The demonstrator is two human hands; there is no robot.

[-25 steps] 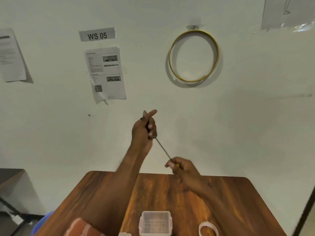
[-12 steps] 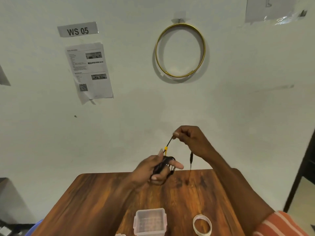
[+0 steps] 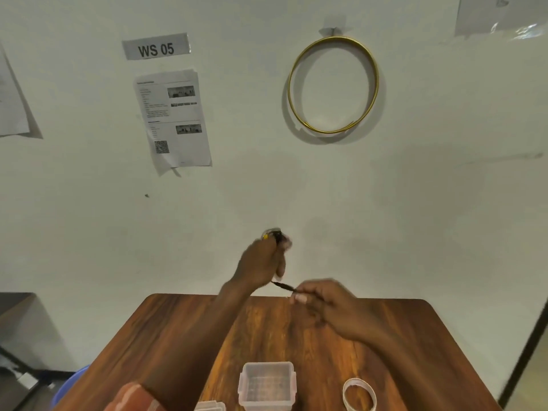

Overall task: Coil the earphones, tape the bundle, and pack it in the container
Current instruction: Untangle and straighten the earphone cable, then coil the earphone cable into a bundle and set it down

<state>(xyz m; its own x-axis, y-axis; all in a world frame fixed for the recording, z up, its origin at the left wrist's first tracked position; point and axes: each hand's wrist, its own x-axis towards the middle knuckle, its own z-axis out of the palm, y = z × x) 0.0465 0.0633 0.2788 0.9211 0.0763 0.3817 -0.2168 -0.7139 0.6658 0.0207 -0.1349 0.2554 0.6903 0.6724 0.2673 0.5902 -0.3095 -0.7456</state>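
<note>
Above the wooden worktop by a pale wall, the left hand is raised, fingers closed around the coiled earphones, while the lower right hand pinches their loose cord end.

Glossy reddish wood-grain table, clear smooth plastic container, translucent whitish tape roll, shiny brass-coloured metal hoop, matt paper sheets on matt painted wall

We read "WS 05" on a grey label on the wall, high above the fingers. Below it, the printed sheet carries small text we cannot make out.
</note>
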